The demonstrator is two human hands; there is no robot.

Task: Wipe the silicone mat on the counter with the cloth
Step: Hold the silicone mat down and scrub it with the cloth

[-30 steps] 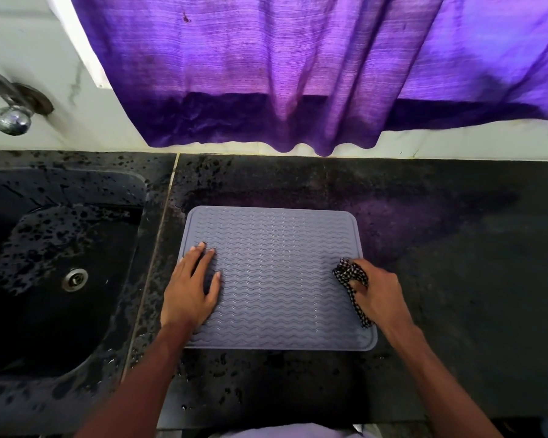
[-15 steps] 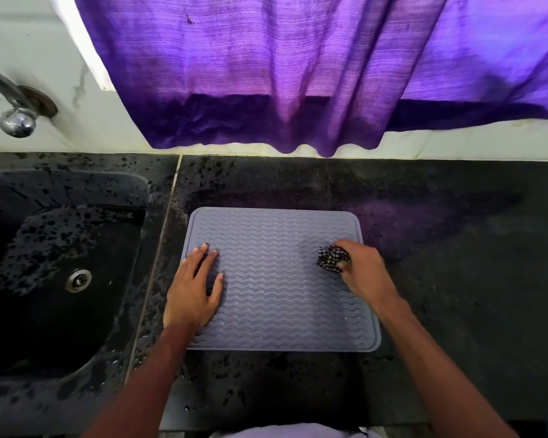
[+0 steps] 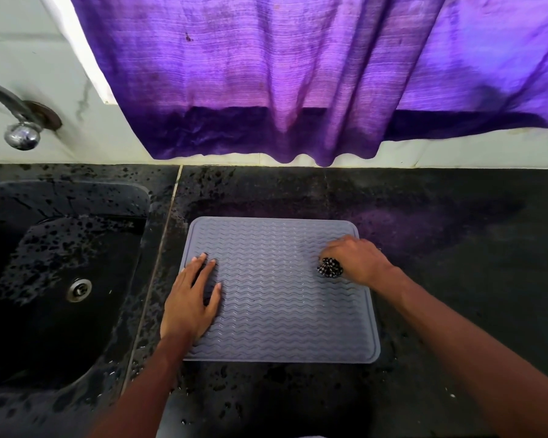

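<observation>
Wiping under way: the cloth works the mat's right side, most of the surface apparently still to cover.

From the left: a black sunken sink (image 3: 60, 279) sits at nine o'clock of the grey, wavy-ribbed square silicone mat (image 3: 276, 298), which lies flat on the dark speckled stone worktop (image 3: 456, 279). The left hand (image 3: 192, 298) rests flat and spread on the mat's nine o'clock edge, pinning it and holding nothing. The right hand (image 3: 355, 260) is closed around a bunched black-and-white checked cloth (image 3: 329, 267), pressed to the mat near its two o'clock corner. By my reading, the centre, the near strip at six o'clock and the patch under the left hand still need passes; whether any part is already clean cannot be told.
</observation>
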